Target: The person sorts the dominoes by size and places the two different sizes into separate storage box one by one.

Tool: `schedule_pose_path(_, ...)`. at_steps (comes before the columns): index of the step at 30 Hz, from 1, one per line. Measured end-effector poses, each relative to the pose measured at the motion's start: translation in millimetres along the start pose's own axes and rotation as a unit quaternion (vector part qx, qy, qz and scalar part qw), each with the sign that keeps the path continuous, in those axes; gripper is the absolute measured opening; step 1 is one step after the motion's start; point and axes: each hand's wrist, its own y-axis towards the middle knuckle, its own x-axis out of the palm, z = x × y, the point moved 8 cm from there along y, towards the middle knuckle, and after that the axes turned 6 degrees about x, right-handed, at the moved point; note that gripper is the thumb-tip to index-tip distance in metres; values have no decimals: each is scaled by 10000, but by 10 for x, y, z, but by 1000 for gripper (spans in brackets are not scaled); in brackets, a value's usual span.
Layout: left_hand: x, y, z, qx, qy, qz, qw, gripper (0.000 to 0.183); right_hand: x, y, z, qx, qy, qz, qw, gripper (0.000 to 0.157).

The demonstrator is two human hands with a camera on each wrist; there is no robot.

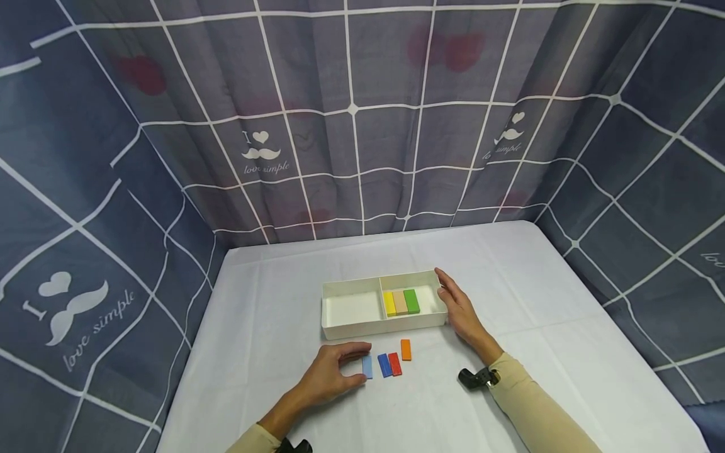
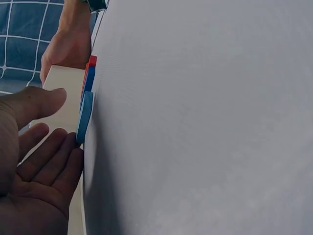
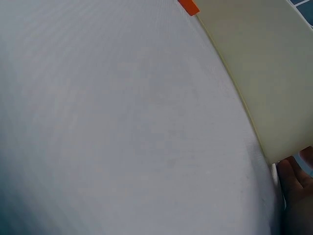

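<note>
I judge this a pick-up: my left hand (image 1: pixel 326 375) has fingers parted around the light-blue block (image 1: pixel 367 367) on the table (image 1: pixel 566 302), right hand's (image 1: pixel 463 316) extended against the box (image 1: pixel 385 326); lifting calls for a pinch.

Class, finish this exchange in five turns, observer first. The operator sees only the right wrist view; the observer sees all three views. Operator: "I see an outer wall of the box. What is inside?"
Observer: Yellow, tan and green blocks, side by side in one compartment of the box.

Operator: Where is the left hand?

Observer: At the light blue block, thumb and fingers spread apart; I cannot tell whether they touch it.

Operator: I see an orange block. Does anything lie between those two?

Observer: Yes, a dark blue block and a red block, next to each other on the table.
</note>
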Motion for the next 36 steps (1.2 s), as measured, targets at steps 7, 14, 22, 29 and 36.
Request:
schedule_pose_path(7,19,0,32,177,372,-54,9991,58,-2,3,0,11,17,-1,10000,53)
schedule_pose_path(14,43,12,37,199,727,-114,9971,57,2,10,11,44,10,-44,10000,54)
schedule_pose_path(22,35,21,69,178,798,-85,9966,55,1,24,15,-5,35,-51,10000,54)
schedule_pose_path(29,36,27,75,174,927,-36,9955,54,-3,19,-8,11,-26,-49,10000,54)
schedule_pose_path(36,41,30,88,242,969,55,9950,51,-2,18,-13,51,26,-41,10000,54)
